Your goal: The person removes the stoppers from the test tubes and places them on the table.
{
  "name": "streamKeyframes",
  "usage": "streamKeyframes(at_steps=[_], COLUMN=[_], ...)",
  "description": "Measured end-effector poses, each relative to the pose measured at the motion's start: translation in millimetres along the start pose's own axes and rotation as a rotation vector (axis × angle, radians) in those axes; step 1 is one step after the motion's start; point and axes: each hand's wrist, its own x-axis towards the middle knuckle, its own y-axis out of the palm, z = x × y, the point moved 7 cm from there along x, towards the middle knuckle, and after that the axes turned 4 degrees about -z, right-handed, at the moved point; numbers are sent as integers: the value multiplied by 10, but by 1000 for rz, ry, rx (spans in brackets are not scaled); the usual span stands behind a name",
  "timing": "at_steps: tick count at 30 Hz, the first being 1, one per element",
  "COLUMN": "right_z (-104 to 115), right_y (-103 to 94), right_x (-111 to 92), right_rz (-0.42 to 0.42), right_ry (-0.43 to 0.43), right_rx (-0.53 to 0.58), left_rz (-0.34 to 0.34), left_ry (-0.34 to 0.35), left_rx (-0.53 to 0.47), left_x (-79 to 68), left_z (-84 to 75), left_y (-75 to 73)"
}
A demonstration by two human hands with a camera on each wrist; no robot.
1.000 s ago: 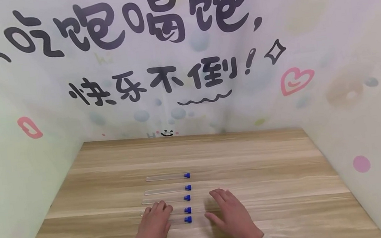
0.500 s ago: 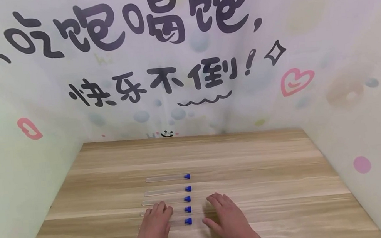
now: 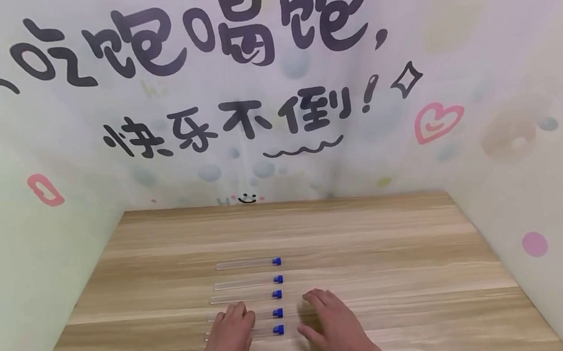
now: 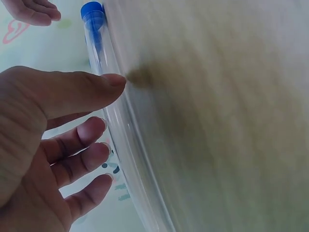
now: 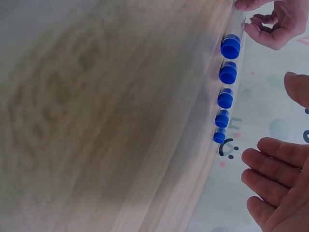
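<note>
Several clear test tubes with blue caps lie parallel in a column, their caps to the right. My left hand (image 3: 228,332) is over the two nearest ones, hiding their middles. In the left wrist view, its thumb (image 4: 87,90) and fingers are on either side of the nearest test tube (image 4: 123,130); the index finger is mostly hidden behind the thumb. My right hand (image 3: 341,326) holds nothing and stays right of the caps, fingers relaxed and thumb apart. The right wrist view shows the row of blue caps, with the nearest cap (image 5: 231,47) close to the left hand.
The wood-grain table (image 3: 397,243) carries the test tubes left of its middle. Behind it and at both sides hangs a pale printed backdrop (image 3: 271,73) with large black characters. The farthest test tube (image 3: 247,264) lies apart from both hands.
The nearest test tube has slid slightly toward me along with my left hand, and the second nearest has shifted a little too. My right hand has drifted slightly left and closer to me.
</note>
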Motion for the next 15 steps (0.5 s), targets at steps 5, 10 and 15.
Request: streamKeyframes(at_steps=[5, 10, 15], right_z=[16, 22, 51], right_y=[37, 49, 53], right_x=[5, 9, 18], right_rz=[16, 26, 23], right_ry=[0, 8, -4], right_rx=[21, 29, 26], left_rz=[25, 10, -3], left_ry=[0, 15, 20], left_rx=[13, 41, 41], left_x=[-2, -7, -14], left_z=[-6, -12, -41], left_y=[14, 7, -39])
